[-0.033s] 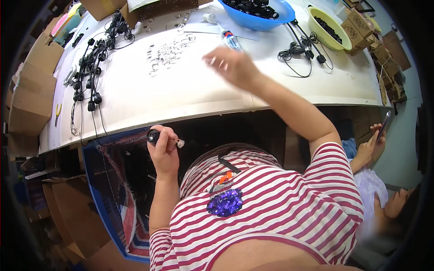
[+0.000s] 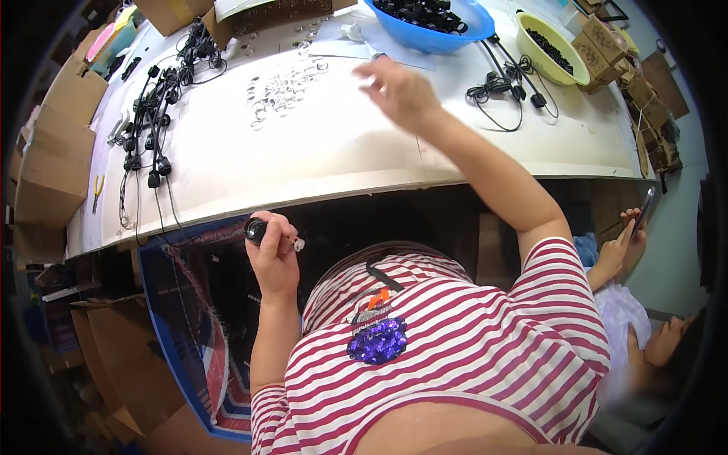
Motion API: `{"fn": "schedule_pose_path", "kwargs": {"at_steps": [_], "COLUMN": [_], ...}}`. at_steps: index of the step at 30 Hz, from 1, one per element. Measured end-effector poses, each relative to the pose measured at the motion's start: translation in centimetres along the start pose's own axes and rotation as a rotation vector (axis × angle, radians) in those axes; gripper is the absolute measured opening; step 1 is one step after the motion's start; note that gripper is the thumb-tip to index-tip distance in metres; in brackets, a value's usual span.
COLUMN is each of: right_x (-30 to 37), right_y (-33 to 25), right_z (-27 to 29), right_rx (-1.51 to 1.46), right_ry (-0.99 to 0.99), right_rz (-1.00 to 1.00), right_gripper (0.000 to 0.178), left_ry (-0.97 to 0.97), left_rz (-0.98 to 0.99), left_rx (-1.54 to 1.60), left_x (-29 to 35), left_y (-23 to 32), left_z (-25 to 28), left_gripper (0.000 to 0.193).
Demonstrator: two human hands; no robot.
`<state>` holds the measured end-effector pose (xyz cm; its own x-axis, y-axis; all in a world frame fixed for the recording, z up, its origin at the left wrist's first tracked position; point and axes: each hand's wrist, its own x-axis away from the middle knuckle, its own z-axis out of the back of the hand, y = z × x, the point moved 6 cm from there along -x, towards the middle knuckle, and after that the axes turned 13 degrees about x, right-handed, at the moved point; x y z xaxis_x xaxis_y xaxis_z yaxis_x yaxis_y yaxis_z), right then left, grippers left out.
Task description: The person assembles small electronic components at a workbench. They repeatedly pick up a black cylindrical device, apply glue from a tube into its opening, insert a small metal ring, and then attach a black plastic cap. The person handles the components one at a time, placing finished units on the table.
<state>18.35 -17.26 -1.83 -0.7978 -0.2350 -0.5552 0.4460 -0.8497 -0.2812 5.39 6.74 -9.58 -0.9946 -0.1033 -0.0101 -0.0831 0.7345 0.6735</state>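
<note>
We saw left hand (image 2: 274,258) raised just short of table (image 2: 341,155) front edge, fingers wrapped around black cylinder (image 2: 255,230), round end showing at upper left; small whitish piece (image 2: 299,244) stuck out at hand's right side. Right arm (image 2: 500,174) stretched up-left over table, elbow bent; right hand (image 2: 406,95) half-curled, fingers pointing left. We couldn't tell if it held anything. Clear rings (image 2: 284,91) lay left of it, blue bowl (image 2: 432,43) beyond.
</note>
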Motion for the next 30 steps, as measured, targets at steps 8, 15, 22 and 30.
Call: {"fn": "schedule_pose_path", "kwargs": {"at_steps": [8, 15, 22, 30], "right_x": [-2.9, 0.2, 7.4, 7.8], "right_y": [8.6, -1.8, -9.4, -11.6], "right_z": [-3.0, -1.4, -2.5, -1.4], "right_rx": [0.224, -0.308, -0.934, -0.437], "right_ry": [-0.268, -0.343, -0.521, -0.238], "right_rz": [-0.451, -0.155, -0.204, 0.028], "right_gripper": [0.033, 0.019, 0.014, 0.025], "left_ry": [-0.074, 0.060, -0.059, -0.089], "left_rz": [-0.004, 0.119, 0.202, 0.179], "left_rx": [-0.210, -0.446, -0.272, -0.396], "left_x": [-0.4, -1.7, -1.2, 0.1], "left_y": [1.1, 0.0, -0.4, 0.2], "left_z": [-2.1, -2.4, -3.2, -2.9], "left_gripper": [0.012, 0.015, 0.019, 0.022]}}
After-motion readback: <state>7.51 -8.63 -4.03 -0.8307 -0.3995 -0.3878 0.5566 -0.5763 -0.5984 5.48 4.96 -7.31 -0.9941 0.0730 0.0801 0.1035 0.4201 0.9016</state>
